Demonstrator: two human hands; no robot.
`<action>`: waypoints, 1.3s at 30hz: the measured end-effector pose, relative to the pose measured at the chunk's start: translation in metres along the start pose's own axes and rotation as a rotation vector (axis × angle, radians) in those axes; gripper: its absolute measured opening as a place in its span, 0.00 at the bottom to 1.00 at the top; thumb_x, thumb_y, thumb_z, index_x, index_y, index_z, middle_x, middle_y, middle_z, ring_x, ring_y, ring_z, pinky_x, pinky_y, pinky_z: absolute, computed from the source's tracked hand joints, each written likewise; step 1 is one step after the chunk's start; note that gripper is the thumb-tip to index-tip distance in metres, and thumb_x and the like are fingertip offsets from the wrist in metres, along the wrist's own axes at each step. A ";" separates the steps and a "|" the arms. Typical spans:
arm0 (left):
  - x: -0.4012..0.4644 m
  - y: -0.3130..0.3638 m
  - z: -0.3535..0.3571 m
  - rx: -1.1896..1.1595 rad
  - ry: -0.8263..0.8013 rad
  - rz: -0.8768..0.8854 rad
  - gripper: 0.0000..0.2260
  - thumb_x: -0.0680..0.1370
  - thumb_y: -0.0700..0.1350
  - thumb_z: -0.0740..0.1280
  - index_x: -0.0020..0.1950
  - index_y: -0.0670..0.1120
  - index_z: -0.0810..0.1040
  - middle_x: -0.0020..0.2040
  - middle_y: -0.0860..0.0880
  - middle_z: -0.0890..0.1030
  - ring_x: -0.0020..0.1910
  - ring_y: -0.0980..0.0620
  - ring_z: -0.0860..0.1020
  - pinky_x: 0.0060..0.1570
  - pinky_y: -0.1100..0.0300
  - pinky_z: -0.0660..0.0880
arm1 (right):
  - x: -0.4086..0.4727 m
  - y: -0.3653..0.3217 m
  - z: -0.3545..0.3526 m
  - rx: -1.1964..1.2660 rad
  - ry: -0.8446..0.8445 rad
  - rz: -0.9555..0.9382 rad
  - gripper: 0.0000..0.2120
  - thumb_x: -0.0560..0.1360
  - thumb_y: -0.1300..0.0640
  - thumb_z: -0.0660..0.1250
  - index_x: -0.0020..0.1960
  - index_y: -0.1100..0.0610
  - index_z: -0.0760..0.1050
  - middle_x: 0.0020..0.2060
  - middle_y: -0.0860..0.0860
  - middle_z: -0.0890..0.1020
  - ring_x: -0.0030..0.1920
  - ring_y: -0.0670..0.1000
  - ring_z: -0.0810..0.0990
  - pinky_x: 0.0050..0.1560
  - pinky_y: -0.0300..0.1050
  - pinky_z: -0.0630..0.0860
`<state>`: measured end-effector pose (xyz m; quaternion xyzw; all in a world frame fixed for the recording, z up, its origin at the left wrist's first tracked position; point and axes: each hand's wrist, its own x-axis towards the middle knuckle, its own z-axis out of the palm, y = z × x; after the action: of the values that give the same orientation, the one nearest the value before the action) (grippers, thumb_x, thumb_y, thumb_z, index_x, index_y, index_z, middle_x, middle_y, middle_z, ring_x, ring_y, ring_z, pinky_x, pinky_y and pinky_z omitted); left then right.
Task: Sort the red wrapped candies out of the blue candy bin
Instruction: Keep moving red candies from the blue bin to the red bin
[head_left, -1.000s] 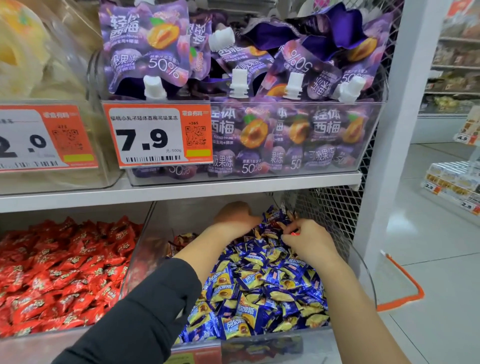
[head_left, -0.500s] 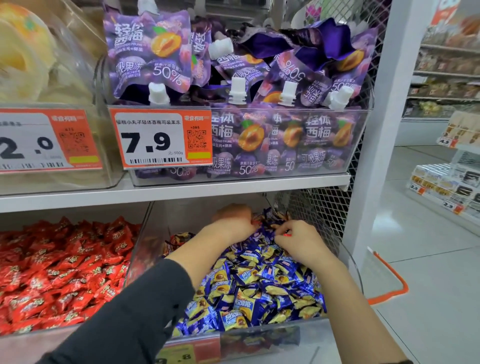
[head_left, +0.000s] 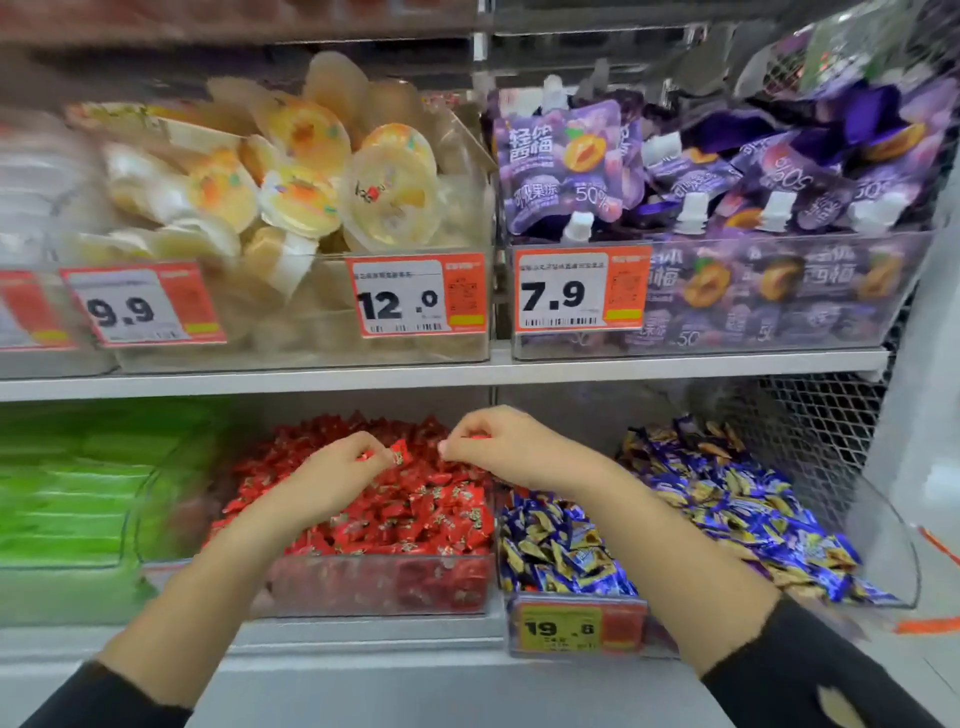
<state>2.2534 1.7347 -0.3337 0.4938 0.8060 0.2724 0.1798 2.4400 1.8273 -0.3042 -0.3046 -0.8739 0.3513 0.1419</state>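
Nearest, the clear front lip of the red candy bin (head_left: 384, 582) sits low, so there is open room above the heap for both hands. The left hand (head_left: 332, 480) pinches 1 red wrapped candy (head_left: 400, 451) at its fingertips; the right hand (head_left: 511, 441) is closed on another red piece, mostly hidden. These look light, crinkly and slippery, best pinched by the twisted ends. Just right, the blue candy bin (head_left: 883, 525) lies under the shelf edge (head_left: 441, 371) beyond.
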 end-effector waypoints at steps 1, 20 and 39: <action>0.008 -0.013 -0.003 -0.062 0.006 -0.037 0.11 0.80 0.52 0.62 0.56 0.48 0.77 0.52 0.43 0.80 0.46 0.48 0.75 0.44 0.60 0.68 | 0.009 -0.011 0.007 0.015 0.001 -0.008 0.17 0.76 0.44 0.65 0.51 0.57 0.80 0.41 0.49 0.82 0.43 0.48 0.79 0.44 0.43 0.73; -0.016 0.047 0.078 -0.368 -0.098 0.151 0.30 0.81 0.55 0.58 0.79 0.46 0.51 0.76 0.50 0.59 0.75 0.51 0.60 0.71 0.59 0.56 | -0.043 0.079 -0.039 -0.543 -0.068 0.108 0.21 0.77 0.41 0.62 0.66 0.50 0.73 0.61 0.48 0.78 0.59 0.48 0.76 0.60 0.46 0.72; -0.017 0.053 0.121 -0.380 0.006 0.212 0.30 0.80 0.38 0.56 0.79 0.49 0.50 0.77 0.53 0.57 0.74 0.55 0.58 0.64 0.71 0.53 | 0.000 0.128 -0.007 -1.145 -0.308 -0.141 0.23 0.77 0.43 0.63 0.69 0.48 0.67 0.72 0.54 0.66 0.70 0.57 0.65 0.63 0.52 0.67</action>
<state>2.3659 1.7700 -0.3958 0.5325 0.6842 0.4381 0.2376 2.4987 1.9043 -0.3890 -0.2193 -0.9529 -0.1458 -0.1502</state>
